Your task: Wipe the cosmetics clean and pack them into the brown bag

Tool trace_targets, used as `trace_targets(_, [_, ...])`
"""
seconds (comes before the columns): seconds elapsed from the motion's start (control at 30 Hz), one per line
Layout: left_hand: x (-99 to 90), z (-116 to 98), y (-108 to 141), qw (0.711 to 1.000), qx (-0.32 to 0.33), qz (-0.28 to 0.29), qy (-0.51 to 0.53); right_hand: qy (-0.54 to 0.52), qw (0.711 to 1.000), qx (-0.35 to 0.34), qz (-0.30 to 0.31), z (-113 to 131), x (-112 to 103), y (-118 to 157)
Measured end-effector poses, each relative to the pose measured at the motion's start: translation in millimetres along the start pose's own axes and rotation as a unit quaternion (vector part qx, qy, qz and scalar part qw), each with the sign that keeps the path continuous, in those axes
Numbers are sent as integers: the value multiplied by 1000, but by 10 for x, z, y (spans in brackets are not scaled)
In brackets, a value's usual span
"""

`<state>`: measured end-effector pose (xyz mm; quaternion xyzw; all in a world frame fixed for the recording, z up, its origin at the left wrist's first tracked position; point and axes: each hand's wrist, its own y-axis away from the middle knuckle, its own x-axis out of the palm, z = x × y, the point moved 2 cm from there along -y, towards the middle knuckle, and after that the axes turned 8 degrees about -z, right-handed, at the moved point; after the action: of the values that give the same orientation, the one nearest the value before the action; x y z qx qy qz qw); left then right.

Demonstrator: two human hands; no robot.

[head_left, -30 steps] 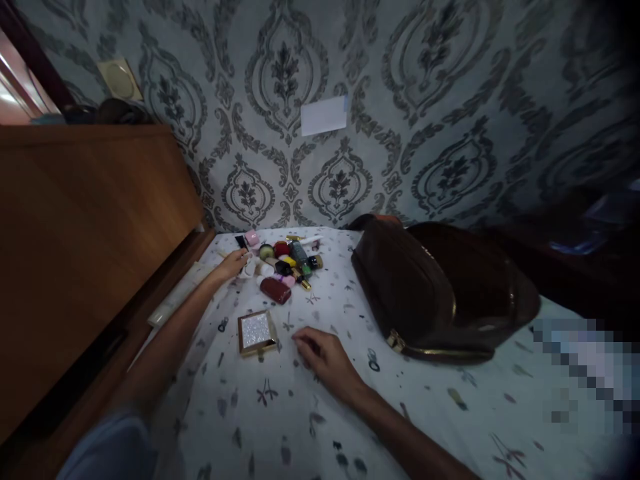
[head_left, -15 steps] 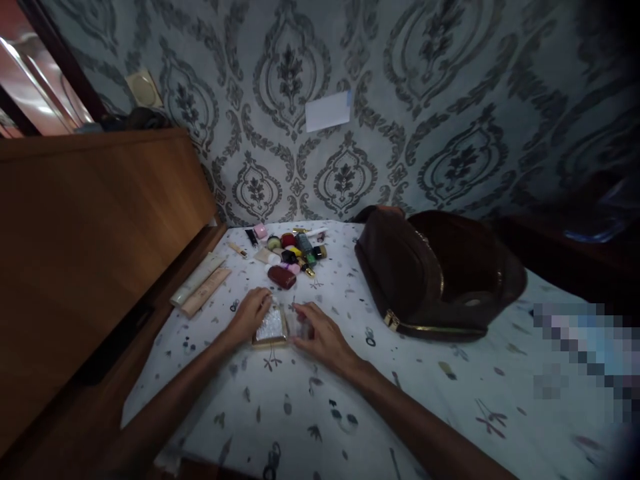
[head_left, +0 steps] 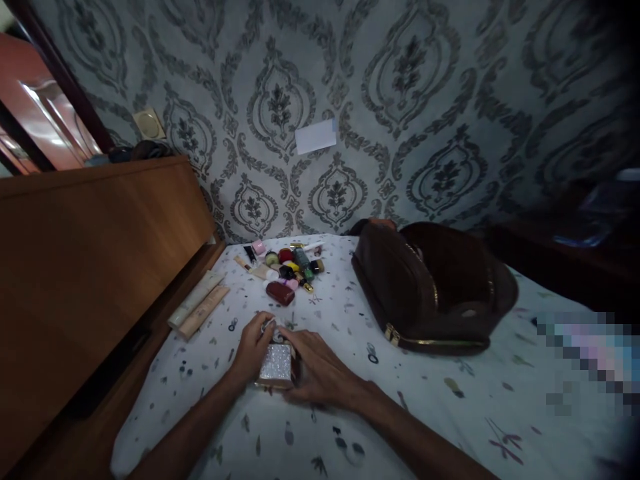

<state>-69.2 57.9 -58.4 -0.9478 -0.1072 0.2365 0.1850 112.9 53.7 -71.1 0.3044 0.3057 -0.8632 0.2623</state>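
Note:
A small square box with a glittery silver top and gold edges (head_left: 276, 363) lies on the patterned white sheet. My left hand (head_left: 254, 347) is closed at its left and far side, thumb and fingertips pinching a small clear or whitish item (head_left: 273, 327) just beyond the box. Along the right side of the box rests my right hand (head_left: 320, 367), its index finger reaching to that same item and its thumb at the near right corner. A dark red case (head_left: 280, 293) lies beyond both hands.
Small cosmetics (head_left: 287, 269) are heaped near the wall. Two long tubes (head_left: 204, 311) lie at the left, beside a wooden cabinet (head_left: 100, 260). A large dark brown bag (head_left: 430, 293) with open zips stands at the right.
The view has tilted upward, so everything sits lower. My right hand has moved in from beside the box to touch it, and its fingers have come close to my left fingertips.

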Motion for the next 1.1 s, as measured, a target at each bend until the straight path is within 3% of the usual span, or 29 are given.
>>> trace_targets(0.37, [-84,23,-107,999,-1,-41,-21,-4,998,44,-46,22,-27,-39])
trace_targets(0.63, [-80,-132,92,987,94,1,-129,-6,997,52,-54,88,-63,-8])
trace_targets(0.87, [-44,-242,215,967,150,2,-205,-23,996,38,-83,59,-63,13])
trace_targets(1.1, [8,-376,222,934,238,73,-255,-45,994,18,-99,-47,0,-38])
